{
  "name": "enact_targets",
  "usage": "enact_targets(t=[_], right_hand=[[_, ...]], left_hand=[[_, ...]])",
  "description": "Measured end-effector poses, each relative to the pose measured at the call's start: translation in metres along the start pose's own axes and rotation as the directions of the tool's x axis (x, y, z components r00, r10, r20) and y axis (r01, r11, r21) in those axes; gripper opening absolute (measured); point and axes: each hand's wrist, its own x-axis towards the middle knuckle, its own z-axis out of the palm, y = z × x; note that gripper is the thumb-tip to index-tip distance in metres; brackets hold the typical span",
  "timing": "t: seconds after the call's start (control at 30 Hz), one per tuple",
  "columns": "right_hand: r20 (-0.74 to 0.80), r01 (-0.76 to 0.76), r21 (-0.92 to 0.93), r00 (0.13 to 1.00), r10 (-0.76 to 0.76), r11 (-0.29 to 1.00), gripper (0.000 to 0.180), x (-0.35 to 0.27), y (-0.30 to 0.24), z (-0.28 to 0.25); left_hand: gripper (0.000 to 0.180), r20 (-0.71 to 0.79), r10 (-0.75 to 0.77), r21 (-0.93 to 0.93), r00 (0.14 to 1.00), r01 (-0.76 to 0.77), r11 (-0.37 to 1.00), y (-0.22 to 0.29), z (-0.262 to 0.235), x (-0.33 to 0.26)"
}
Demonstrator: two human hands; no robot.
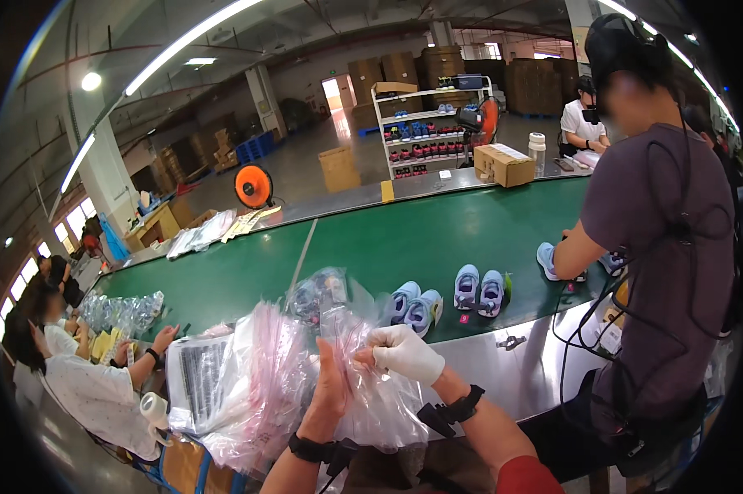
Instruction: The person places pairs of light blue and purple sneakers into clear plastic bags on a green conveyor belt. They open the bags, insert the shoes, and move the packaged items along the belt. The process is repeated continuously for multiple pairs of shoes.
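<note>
1. Two hands meet over a clear plastic bag (371, 387): the bare left hand (332, 385) lies flat against the film, fingers up, and the gloved right hand (404, 352) is pinched shut on the bag's top edge.
2. The bag hangs between both hands, just in front of the bench (470, 239); a loose heap of similar bags (240, 387) lies directly to the left of the left hand.
3. Judging from the grip, opening the mouth cleanly calls for the left palm to steady one layer while the right fingertips peel the other.
4. Beyond the hands, pairs of small light-blue shoes (480, 290) stand on the green belt, well apart from the bag.
5. A co-worker stands to the right of the right hand.
</note>
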Motion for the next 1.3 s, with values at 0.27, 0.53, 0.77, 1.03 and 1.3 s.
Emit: enact_targets(t=[0.27,0.53,0.77,1.03,1.3], right_hand=[[0.066,0.079,-0.013,0.995,-0.078,0.997,0.017,-0.001,0.021,0.006],[-0.357,-0.130,-0.603,0.926,-0.121,0.787,0.015,-0.043,0.041,-0.054],[-0.036,0.161,-0.961,0.734,-0.678,0.225,0.020,-0.040,-0.028,-0.005],[-0.043,0.443,-0.684,0.769,-0.638,0.579,0.021,0.061,0.115,0.014],[0.259,0.254,-0.930,0.966,-0.018,0.265,0.042,0.113,0.136,-0.013]], left_hand=[[0.022,-0.343,0.314,0.342,0.885,-0.194,0.919,-0.011,0.000,-0.004],[0.015,-0.487,0.574,0.426,0.658,-0.394,0.814,0.034,0.000,-0.014],[0.019,-0.072,0.652,0.869,0.755,-0.274,0.413,0.033,0.006,-0.007],[0.004,0.363,0.262,0.926,0.894,-0.378,0.007,0.011,0.024,-0.049],[0.014,0.487,0.503,0.871,0.714,-0.443,-0.213,0.020,-0.007,-0.063]])
